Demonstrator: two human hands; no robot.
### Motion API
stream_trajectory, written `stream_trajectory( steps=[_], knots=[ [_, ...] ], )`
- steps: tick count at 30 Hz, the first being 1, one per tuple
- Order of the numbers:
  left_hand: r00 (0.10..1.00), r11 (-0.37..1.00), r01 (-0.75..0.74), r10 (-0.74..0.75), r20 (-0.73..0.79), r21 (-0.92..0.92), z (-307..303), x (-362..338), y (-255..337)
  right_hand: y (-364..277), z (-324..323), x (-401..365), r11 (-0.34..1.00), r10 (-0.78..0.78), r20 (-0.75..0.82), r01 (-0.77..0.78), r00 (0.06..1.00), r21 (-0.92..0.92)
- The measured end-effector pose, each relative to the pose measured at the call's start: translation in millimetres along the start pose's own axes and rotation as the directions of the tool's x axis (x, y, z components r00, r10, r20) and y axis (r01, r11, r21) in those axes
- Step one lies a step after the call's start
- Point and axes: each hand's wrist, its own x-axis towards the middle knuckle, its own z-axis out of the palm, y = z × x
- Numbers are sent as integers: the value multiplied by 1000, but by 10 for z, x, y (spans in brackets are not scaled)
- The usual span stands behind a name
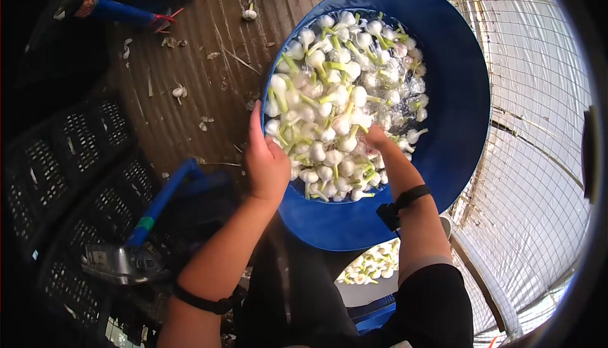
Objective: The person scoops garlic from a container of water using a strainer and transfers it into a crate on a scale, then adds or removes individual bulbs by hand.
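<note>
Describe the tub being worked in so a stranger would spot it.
Beside the brown plank floor sits a large round blue tub, heaped with white garlic bulbs. The left hand grips its rim, the right hand reaches among the bulbs; the garlic container below it is smaller and pale.

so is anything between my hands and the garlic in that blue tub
Nothing visible. The right hand is down among the garlic bulbs, its fingers hidden by them. The left hand grips the rim of the blue tub, right beside the bulbs.
</note>
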Motion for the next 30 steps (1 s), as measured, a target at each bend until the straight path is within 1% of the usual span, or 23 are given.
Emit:
stream_trajectory(
  steps=[1,2,4,5,6,7,8,10,11,12,13,14,16,17,20,21,22,23,24,26,28,29,30],
  knots=[
    [999,1000,24,-24,23,-12,-19,2,-5,118,254,192,938,-196,149,230,969,-259],
    [998,999,48,-46,43,-25,-35,5,-19,142,404,300,759,-336,334,463,881,-458],
    [998,1000,16,-16,53,-8,-57,9,-105,-47,640,238,701,-251,530,529,810,-478],
    [998,1000,-12,12,68,2,-88,8,-148,-81,754,214,764,-330,425,503,843,-405],
    [998,1000,-11,10,66,16,-121,-9,-160,-114,789,75,763,-338,431,512,837,-394],
    [997,1000,4,-4,81,1,-124,-17,-154,-181,723,-108,895,-291,388,392,874,-212],
    [996,1000,14,-12,89,-19,-107,4,-144,-240,640,-194,967,-232,354,255,906,-18],
    [999,1000,-13,12,40,8,-73,21,-167,-214,666,-249,962,-267,332,268,905,42],
    [999,1000,-15,16,39,-5,-73,5,-169,-183,679,-319,888,-274,308,117,911,445],
    [999,1000,-20,21,37,-19,-76,-2,-161,-222,662,-439,642,-270,282,-46,921,766],
    [998,1000,-12,14,56,-23,-85,8,-170,-390,622,-628,395,-246,202,-93,948,914],
    [999,999,-11,12,49,-31,-82,-5,-161,-457,575,-734,370,-258,162,-58,953,927],
    [999,999,5,-3,49,-39,-86,-8,-104,-575,419,-944,414,-146,118,-47,982,909],
    [999,999,2,0,43,-49,-79,-22,-99,-486,415,-978,422,-147,111,-39,983,906],
    [996,990,-78,71,-62,-122,-134,-53,12,-336,283,-1101,506,-140,172,-78,975,859],
    [962,961,-252,261,-77,117,-198,-84,81,-339,247,-1174,461,-111,147,-80,983,884],
    [899,849,-394,436,-46,351,-256,-133,143,-336,221,-1257,414,-81,127,-83,989,906],
    [874,837,-475,484,38,271,-247,-228,170,-312,176,-1330,400,-71,159,-118,985,909],
    [859,843,-511,491,147,167,-194,-323,151,-330,117,-1455,410,-85,158,-110,984,905],
    [917,905,-387,358,179,175,-105,-545,347,-240,85,-1615,408,-56,226,-184,972,894],
    [956,967,-233,209,207,101,101,-716,348,-263,101,-1829,395,-96,208,-154,973,906],
    [946,965,-262,249,207,34,179,-777,338,-278,124,-1927,398,-107,180,-124,978,909],
    [942,950,-298,276,191,95,175,-846,391,-258,149,-2025,402,-116,153,-95,981,911]
  ],
)
